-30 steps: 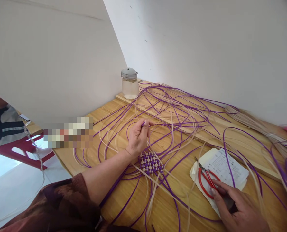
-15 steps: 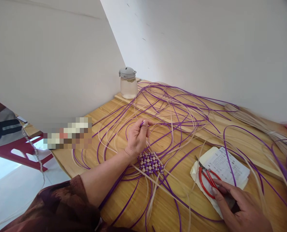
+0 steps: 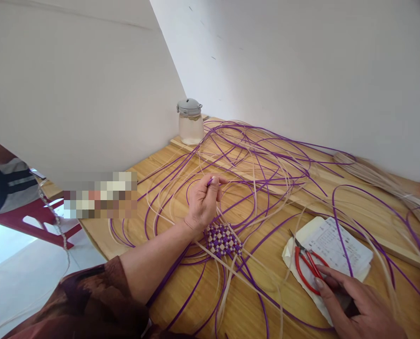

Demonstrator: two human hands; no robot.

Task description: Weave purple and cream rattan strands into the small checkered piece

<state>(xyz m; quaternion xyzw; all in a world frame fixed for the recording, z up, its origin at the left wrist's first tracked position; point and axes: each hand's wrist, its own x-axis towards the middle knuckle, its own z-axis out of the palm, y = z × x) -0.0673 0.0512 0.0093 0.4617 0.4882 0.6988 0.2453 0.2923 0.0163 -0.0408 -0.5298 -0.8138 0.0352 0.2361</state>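
Note:
My left hand [image 3: 205, 200] is closed above the wooden table, with a bit of purple strip [image 3: 210, 180] showing between thumb and fingers. Just below its wrist lies a small woven square [image 3: 224, 239] in a purple and cream check, loose strips fanning out from its sides. On the right, my right hand [image 3: 354, 301] has thumb and fingertips closed on one handle of red-handled scissors [image 3: 307, 263]. The dark blades point away to the upper left. Under the scissors is a printed paper [image 3: 340, 242] on a cream sheet or packet.
A lidded clear jar [image 3: 191, 127] stands in the back corner by the white walls. Long purple and cream strips loop across the table [image 3: 185, 301]. A bundle of cream strips [image 3: 375, 176] lies at right. Beyond the left edge are a dark red stool [image 3: 51, 230] and part of another person.
The view has shifted slightly, so everything sits a little further right. Both hands keep nearly the same pose, the right still on the scissors.

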